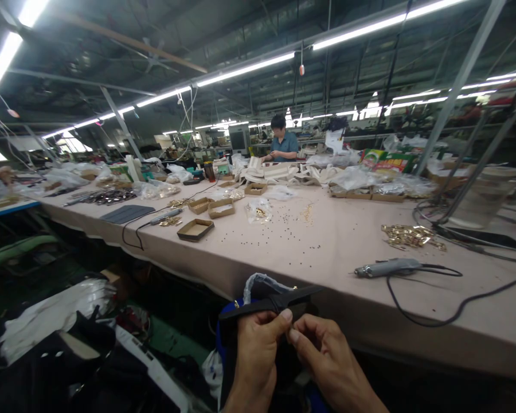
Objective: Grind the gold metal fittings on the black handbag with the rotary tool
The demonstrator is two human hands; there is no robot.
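Observation:
Low at the table's front edge, my left hand (258, 350) is closed on a black bag (264, 304), its thumb on the near side. A handle wrapped in clear plastic (262, 279) arches over the bag, with small gold-coloured fittings at its ends. My right hand (324, 350) is beside it, thumb and forefinger pinched together close to the left thumb tip. Whatever sits between those fingertips is too small to make out. Most of the bag's lower part is hidden by my hands and shadow.
On the cloth-covered table (327, 235) lie a grey electric screwdriver (387, 268) with its cord, a pile of gold metal fittings (413, 236), scattered tiny dark pieces and small cardboard boxes (195, 229). A second screwdriver (165, 217) lies left. A person (286, 143) works across the table.

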